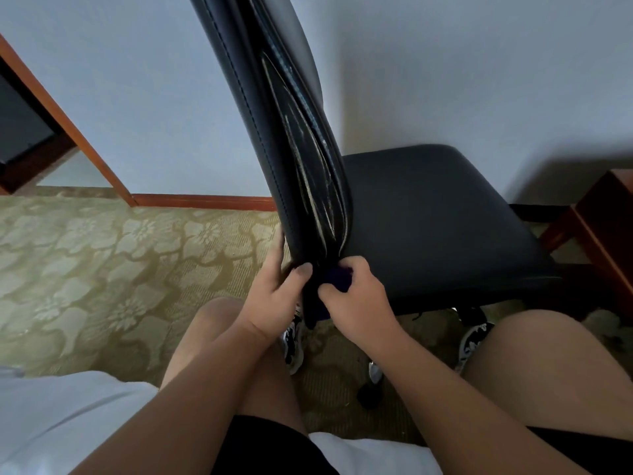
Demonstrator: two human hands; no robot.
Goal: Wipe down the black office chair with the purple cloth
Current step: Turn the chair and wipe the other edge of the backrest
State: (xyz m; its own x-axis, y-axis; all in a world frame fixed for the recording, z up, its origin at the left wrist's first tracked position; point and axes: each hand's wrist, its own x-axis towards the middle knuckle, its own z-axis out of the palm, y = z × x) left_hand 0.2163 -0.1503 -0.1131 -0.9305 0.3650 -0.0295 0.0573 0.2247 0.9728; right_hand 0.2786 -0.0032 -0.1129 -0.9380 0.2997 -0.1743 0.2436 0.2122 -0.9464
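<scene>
At frame centre, the right hand (356, 299) pinches the purple cloth (337, 279) against the chair's backrest (274, 132) base; the left hand (274, 296) grips the edge (seat (445, 217) seemingly still unwiped).

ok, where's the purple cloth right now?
Head view, lower centre: the purple cloth is bunched in the right hand against the bottom of the chair backrest, just right of the left hand.

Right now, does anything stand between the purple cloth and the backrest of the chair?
Nothing visible does. The right hand grips the purple cloth at the lower edge of the backrest; the left hand holds that edge beside it.
</scene>
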